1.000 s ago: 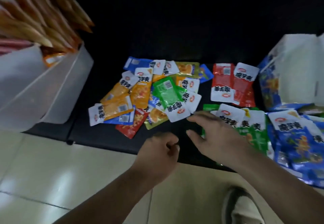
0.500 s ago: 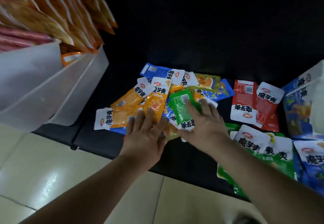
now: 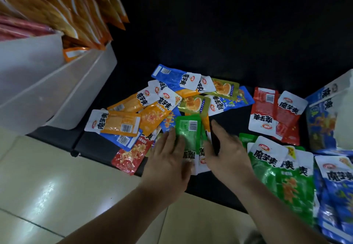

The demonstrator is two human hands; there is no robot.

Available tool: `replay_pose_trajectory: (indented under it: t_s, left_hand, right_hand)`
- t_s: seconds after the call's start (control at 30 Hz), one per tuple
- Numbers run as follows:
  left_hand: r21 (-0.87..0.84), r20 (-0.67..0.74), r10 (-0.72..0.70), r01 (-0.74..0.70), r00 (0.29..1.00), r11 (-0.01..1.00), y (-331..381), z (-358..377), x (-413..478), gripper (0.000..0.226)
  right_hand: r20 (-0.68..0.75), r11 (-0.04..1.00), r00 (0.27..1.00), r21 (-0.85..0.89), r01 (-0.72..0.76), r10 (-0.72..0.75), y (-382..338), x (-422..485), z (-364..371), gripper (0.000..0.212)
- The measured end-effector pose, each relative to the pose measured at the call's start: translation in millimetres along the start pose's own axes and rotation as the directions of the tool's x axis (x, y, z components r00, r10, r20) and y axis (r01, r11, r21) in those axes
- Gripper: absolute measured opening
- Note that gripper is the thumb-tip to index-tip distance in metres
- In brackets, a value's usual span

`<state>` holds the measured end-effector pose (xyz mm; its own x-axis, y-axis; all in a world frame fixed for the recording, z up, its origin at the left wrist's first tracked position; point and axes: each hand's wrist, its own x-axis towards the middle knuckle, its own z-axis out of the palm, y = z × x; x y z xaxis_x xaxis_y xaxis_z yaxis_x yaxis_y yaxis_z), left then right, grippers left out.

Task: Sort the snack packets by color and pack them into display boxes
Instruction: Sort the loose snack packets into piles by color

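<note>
Head view: left hand [image 3: 168, 159] and right hand [image 3: 227, 154], fingers [image 3: 172, 138] straight and released, flank green packet [image 3: 188, 133] at 5 o'clock of pile [image 3: 152, 116], probably to pull out the greens.

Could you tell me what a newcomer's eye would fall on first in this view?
A jumbled pile of bright snack packets lies mid-frame on the dark surface, with the left hand and right hand touching a green packet at its near edge. To the right lie sorted red packets, green packets and blue packets; at upper left, orange packets stand in white bins.
</note>
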<state>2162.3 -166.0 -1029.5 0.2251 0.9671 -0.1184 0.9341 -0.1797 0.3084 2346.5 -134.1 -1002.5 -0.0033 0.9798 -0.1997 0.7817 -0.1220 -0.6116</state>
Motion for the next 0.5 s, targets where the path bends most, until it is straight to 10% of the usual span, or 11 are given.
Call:
replay_pose_trajectory:
  t_s: [0.5]
  left_hand:
    - [0.032, 0.012, 0.106, -0.106, 0.994, 0.994, -16.2, -2.4, -9.2, 0.062]
  right_hand:
    - [-0.037, 0.903, 0.973, 0.381, -0.199, 0.229, 4.7, -6.2, 1.2, 0.081]
